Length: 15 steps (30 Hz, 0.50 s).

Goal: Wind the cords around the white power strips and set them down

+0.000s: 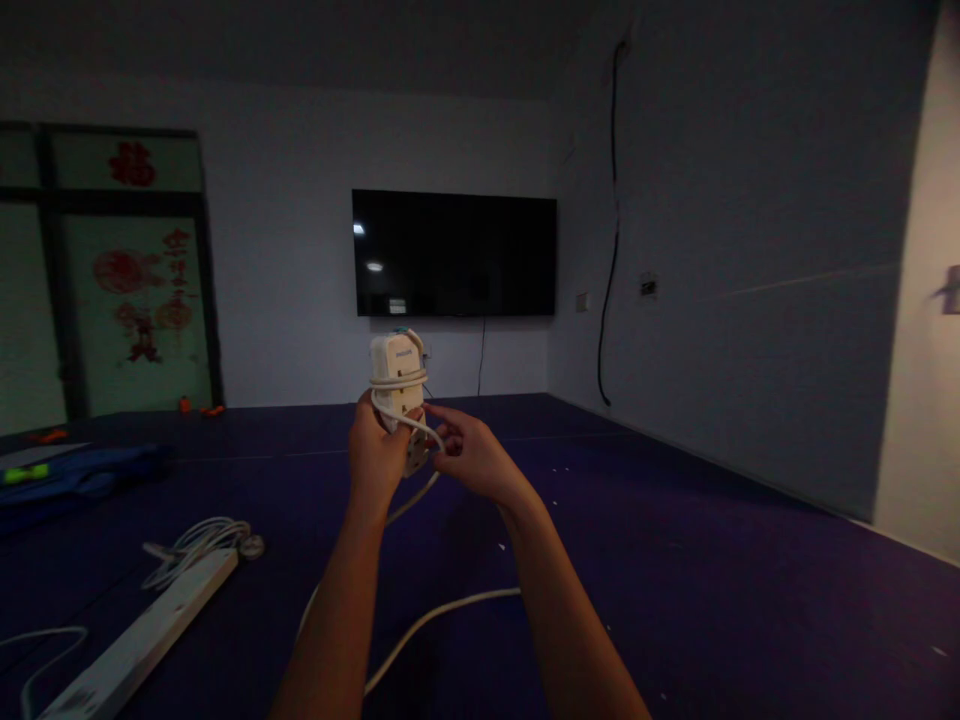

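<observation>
Strip [405, 358] is up in midair over the purple floor [675, 590], long axis near upright, logo end on top, front facing the camera. Left hand [379, 445] is wrapped round its lower half; right hand [474, 452], fingers curled nearly closed, seems to pinch the cord [397, 382]. Cord loops partly block the front. Other strip [154, 635] lies down left.

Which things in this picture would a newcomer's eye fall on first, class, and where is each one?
First, probably, the pale power strip held up near the middle by the left hand, its cord wound around it and running to the right hand. Next, the large black television on the wall behind, and the red decorations on the door at far left.
</observation>
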Each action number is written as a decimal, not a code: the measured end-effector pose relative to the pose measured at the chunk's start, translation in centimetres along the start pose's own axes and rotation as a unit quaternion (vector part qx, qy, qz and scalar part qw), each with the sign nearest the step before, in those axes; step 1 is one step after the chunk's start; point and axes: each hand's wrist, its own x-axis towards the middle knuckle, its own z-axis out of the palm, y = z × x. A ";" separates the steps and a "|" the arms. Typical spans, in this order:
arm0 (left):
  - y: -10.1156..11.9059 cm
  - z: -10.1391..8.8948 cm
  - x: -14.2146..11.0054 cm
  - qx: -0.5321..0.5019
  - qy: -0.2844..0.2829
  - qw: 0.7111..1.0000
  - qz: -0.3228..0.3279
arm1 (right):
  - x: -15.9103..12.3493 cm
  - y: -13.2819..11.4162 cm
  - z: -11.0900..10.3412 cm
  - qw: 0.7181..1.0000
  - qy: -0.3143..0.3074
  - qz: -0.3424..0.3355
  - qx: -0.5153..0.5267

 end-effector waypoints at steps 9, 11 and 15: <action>2.2 -0.2 -1.2 0.267 -0.028 0.963 0.028 | -0.6 -1.5 0.3 0.897 0.030 0.206 -0.390; 2.6 -0.4 -1.3 0.282 -0.020 0.959 0.031 | -0.4 -1.1 0.5 0.877 0.028 0.239 -0.416; 2.8 -1.6 -0.7 0.274 0.004 0.961 0.023 | -0.3 1.1 0.3 0.879 0.074 0.248 -0.400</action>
